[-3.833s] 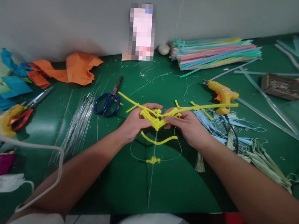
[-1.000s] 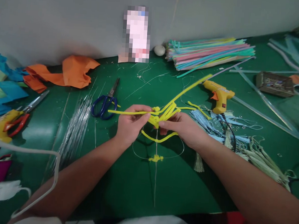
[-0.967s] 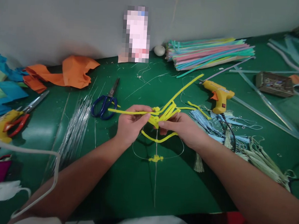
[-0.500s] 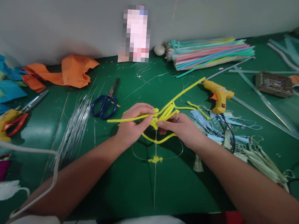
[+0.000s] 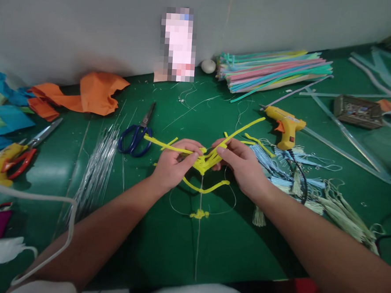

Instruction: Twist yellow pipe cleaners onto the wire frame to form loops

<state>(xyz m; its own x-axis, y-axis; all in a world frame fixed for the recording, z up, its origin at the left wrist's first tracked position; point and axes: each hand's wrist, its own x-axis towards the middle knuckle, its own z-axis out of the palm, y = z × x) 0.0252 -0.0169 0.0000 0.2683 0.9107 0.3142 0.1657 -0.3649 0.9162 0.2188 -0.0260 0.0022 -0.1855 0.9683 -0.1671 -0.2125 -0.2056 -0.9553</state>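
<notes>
Both hands hold a piece made of bent yellow pipe cleaners (image 5: 201, 166) over the middle of the green table. My left hand (image 5: 176, 163) pinches its left side between thumb and fingers, with loose ends sticking out to the left. My right hand (image 5: 239, 160) grips the right side, the thumb on top of the strands; one long end points up to the right. Below hangs a curved yellow strip (image 5: 204, 191) on a thin wire stem (image 5: 197, 248). A small yellow knotted bit (image 5: 199, 214) sits lower on the stem, joined to a thin wire loop. The fingertips behind the piece are partly hidden.
Blue-handled scissors (image 5: 135, 138) and silvery wires (image 5: 97, 171) lie left. A yellow glue gun (image 5: 287, 125), blue tassels (image 5: 273, 166) and a small box (image 5: 358, 111) are right. Coloured pipe cleaners (image 5: 276, 72) and a blurred phone (image 5: 178, 44) are at the back. A white cable (image 5: 73, 218) crosses near my left arm.
My right hand has shifted slightly up and right, spreading the right-hand strands. The long right end has dropped lower. The left ends now tilt upward, and the hanging strip sits a little lower.
</notes>
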